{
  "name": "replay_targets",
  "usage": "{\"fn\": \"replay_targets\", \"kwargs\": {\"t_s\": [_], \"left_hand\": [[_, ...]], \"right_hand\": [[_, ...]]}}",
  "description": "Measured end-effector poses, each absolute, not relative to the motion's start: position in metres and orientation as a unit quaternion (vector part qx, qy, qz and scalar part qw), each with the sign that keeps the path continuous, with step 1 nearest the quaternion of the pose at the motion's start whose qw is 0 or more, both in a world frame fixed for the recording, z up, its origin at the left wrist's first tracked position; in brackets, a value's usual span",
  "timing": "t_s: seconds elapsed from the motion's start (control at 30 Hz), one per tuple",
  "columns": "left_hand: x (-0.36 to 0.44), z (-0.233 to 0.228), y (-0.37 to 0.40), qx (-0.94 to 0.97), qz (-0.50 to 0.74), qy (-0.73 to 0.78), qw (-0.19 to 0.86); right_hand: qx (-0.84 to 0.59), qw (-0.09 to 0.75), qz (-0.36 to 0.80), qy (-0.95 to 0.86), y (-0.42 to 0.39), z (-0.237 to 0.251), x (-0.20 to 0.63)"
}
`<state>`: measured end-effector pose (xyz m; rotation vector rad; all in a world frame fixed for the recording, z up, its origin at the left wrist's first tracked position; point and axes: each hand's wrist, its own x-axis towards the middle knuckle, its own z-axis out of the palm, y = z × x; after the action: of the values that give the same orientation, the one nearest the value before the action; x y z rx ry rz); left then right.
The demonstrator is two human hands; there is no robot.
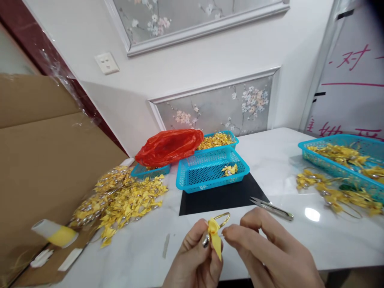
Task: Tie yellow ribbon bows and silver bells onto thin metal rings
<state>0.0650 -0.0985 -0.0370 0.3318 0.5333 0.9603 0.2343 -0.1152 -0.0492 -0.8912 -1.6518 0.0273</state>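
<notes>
1. the left hand (pixel 195 260) pinches a small yellow ribbon bow (pixel 215 236) between thumb and fingers, closed on it just below its knot, at the near edge of the white table (pixel 270 160).
2. the right hand (pixel 270 256) has its thumb and forefinger drawn together at the thin wire end beside the bow; whether they actually grip it i cannot tell.
3. a gold wire loop (pixel 223 218) rises from the knot toward the black mat (pixel 222 196).
4. the bow looks very light and soft; its tails would crease or fray if squeezed hard, so the knot seems the safest place to hold.
5. the loop looks thin and springy, likely to bend out of shape under a firm pinch; it is probably best held near its base.
6. satin ribbon tends to be slippery, so a fingertip pinch on the knot seems surer than a hold on a tail.
7. thread snips (pixel 271 208) lie just beyond the right hand, at the mat's near right corner.
8. a blue basket (pixel 192 176) on the mat's far edge holds one bow.
9. a heap of yellow bows (pixel 126 200) lies toward the left edge beside a cardboard box (pixel 45 152).
</notes>
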Motion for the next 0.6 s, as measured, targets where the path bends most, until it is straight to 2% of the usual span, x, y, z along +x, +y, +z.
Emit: {"fn": "replay_targets", "kwargs": {"t_s": [0.3, 0.6], "left_hand": [[0.065, -0.027, -0.097, 0.047, 0.413, 0.223, 0.882], [0.065, -0.027, -0.097, -0.008, 0.416, 0.211, 0.884]], "right_hand": [[-0.358, 0.579, 0.013, -0.733, -0.114, -0.046, 0.238], [-0.357, 0.654, -0.007, -0.667, -0.112, -0.035, 0.220]]}}
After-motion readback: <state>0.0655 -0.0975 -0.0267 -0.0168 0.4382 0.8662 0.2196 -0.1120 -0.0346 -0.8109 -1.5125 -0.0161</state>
